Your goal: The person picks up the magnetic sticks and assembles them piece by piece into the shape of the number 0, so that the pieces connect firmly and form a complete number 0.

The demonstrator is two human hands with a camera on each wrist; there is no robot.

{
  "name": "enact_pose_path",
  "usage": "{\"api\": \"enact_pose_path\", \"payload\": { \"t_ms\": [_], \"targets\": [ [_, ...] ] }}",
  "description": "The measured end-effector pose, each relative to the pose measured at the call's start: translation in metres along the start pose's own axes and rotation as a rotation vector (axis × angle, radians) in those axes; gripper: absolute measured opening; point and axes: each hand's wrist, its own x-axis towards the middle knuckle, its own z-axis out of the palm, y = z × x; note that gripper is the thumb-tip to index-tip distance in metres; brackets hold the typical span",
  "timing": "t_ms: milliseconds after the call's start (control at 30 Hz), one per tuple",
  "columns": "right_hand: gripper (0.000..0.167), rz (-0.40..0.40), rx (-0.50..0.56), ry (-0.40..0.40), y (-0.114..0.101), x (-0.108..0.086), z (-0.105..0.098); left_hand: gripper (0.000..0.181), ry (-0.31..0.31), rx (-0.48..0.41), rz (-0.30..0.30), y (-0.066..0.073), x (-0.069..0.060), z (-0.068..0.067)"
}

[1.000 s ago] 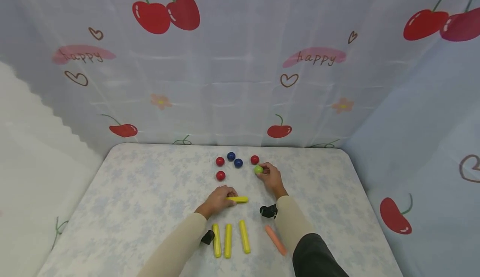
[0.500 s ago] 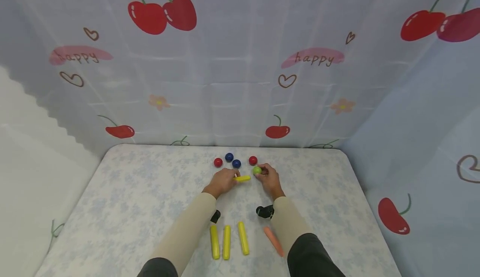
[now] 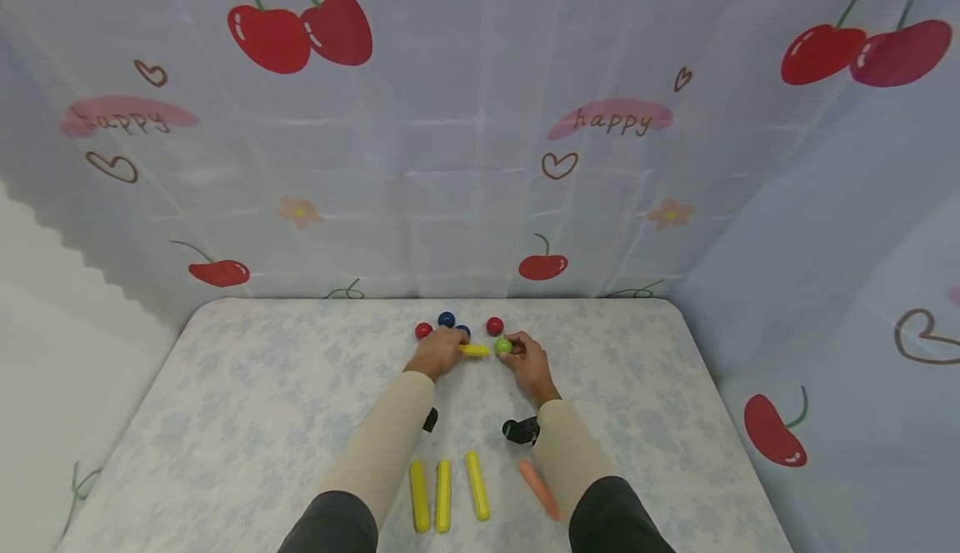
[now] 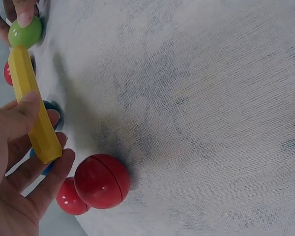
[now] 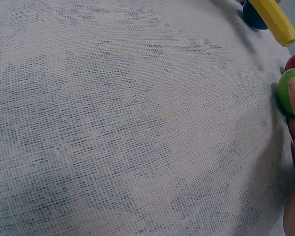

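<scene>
My left hand [image 3: 438, 353] grips a yellow stick [image 4: 34, 108] between thumb and fingers, holding it sideways above the table. With my right hand [image 3: 528, 364] I pinch a green ball [image 3: 503, 346], which rests on the cloth. A small gap separates the stick's free end from that ball in the head view. Just behind the green ball lies a red ball [image 3: 494, 326]. Near my left hand are another red ball [image 3: 423, 331], a blue ball [image 3: 446, 319] and a second blue ball [image 3: 463, 331], partly covered. A larger-looking red ball [image 4: 102, 181] shows in the left wrist view; my hand hides it from the head camera.
Three yellow sticks [image 3: 444, 496] lie near the front of the table [image 3: 285, 420], with an orange stick [image 3: 539, 490] to their right, beside my right sleeve. A cherry-printed curtain [image 3: 450, 161] stands behind the table's back edge.
My left hand has carried the yellow stick away from me, up to the left side of the green ball. The right hand keeps its hold on the ball. The head view has shifted slightly.
</scene>
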Motion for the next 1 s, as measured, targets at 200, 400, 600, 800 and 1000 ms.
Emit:
{"api": "enact_pose_path", "payload": {
  "t_ms": [200,400,600,800,1000],
  "targets": [
    [0.029,0.008,-0.008,0.002,-0.002,-0.002,0.001,0.023,0.003,-0.037,-0.061,-0.002,0.003,0.001],
    [0.029,0.02,0.0,0.004,-0.002,-0.003,0.001,0.022,0.001,-0.061,-0.081,0.002,0.004,0.006],
    [0.03,0.018,-0.007,-0.005,-0.002,-0.003,-0.001,0.022,0.025,-0.037,-0.098,0.002,0.008,0.011],
    [0.03,-0.017,-0.014,-0.013,-0.002,-0.001,-0.002,0.023,0.074,-0.026,-0.098,-0.003,0.012,0.014],
    [0.032,-0.013,-0.017,-0.019,-0.001,0.0,-0.001,0.026,0.052,-0.034,-0.084,-0.005,0.013,0.016]
  ]
}}
